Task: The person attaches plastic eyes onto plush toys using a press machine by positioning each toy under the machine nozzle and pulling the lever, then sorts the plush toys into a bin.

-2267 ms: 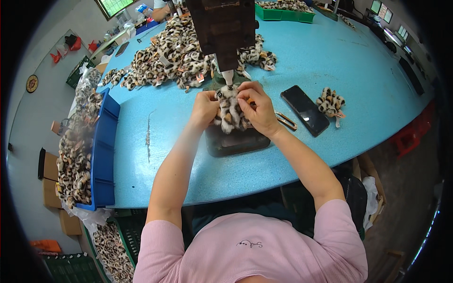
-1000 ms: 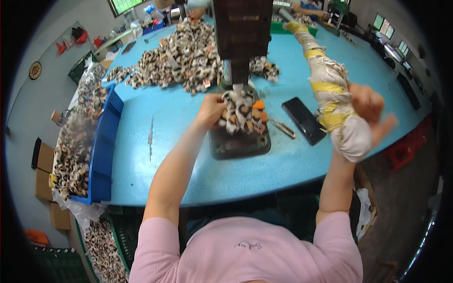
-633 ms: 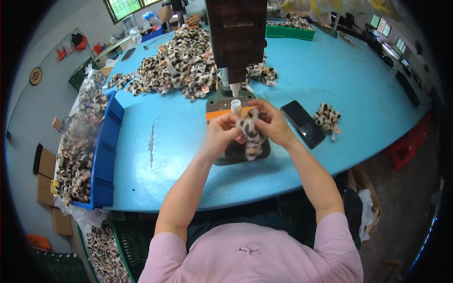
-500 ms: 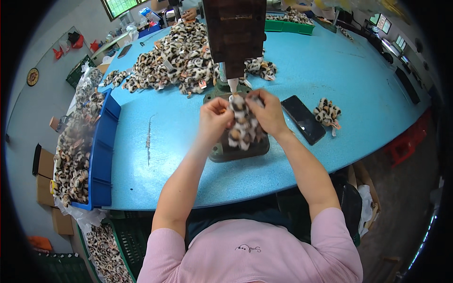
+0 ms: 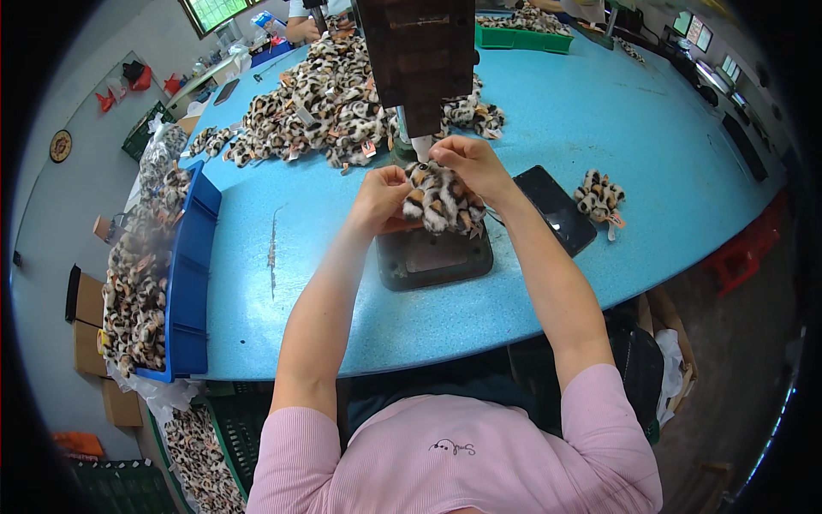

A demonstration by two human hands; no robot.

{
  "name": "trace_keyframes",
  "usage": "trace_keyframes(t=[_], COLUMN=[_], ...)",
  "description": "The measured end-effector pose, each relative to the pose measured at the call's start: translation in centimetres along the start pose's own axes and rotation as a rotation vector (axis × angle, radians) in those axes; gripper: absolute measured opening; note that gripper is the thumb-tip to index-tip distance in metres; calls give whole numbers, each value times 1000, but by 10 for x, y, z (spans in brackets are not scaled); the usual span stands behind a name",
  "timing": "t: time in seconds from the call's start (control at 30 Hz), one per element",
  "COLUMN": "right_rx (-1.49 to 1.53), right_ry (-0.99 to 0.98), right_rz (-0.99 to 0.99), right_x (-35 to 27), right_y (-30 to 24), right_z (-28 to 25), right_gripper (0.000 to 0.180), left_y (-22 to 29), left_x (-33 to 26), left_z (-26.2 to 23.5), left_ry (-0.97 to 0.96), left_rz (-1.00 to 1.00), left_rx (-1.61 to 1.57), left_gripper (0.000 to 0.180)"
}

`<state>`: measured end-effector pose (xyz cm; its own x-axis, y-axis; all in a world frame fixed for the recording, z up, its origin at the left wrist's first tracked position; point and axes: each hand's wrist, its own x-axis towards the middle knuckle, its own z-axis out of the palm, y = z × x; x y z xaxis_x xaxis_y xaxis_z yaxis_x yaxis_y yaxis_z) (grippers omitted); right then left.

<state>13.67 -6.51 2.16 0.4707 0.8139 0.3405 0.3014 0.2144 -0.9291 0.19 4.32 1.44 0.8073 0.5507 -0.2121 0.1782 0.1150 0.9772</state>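
A small spotted plush toy, white, black and tan, is held up between my two hands above the base of a press machine. My left hand pinches its left side, fingers closed. At the upper right, my right hand pinches the toy near the machine's white tip. The toy's upper part lies right under that tip; whether they touch I cannot tell. Below, the dark metal base rests on the table.
A big heap of spotted plush toys lies behind the machine. On the left stands a blue crate by more toys. To the right are a black phone and a single plush toy. A green tray sits at the back.
Both hands have moved slightly up and left with the plush toy, bringing its top closer under the machine's tip. More of the metal base shows below it.
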Motion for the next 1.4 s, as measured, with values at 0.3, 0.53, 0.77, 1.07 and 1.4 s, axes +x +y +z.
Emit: trace_keyframes(t=[0.3, 0.53, 0.77, 1.07, 1.4], right_rx=[-62, -84, 361, 307, -89], right_ry=[-108, -167, 154, -49, 152], right_rz=[-17, -27, -837, -1024, 154], right_x=[4, 3, 8, -126, -47], right_y=[-1, 1, -151, -127, -16], right_z=[6, -1, -120, -38, -4], right_gripper=[13, 13, 21, 35, 44], left_y=[-1, -7, -4, -40, 9], left_x=[0, 8, -6, 22, -49], left_z=[-2, -7, -11, -41, 19], left_ry=[15, 7, 38, 134, 47], left_rz=[28, 75, -26, 151, 199], left_rx=[3, 17, 25, 199, -189], left_gripper=[8, 9, 8, 7, 49])
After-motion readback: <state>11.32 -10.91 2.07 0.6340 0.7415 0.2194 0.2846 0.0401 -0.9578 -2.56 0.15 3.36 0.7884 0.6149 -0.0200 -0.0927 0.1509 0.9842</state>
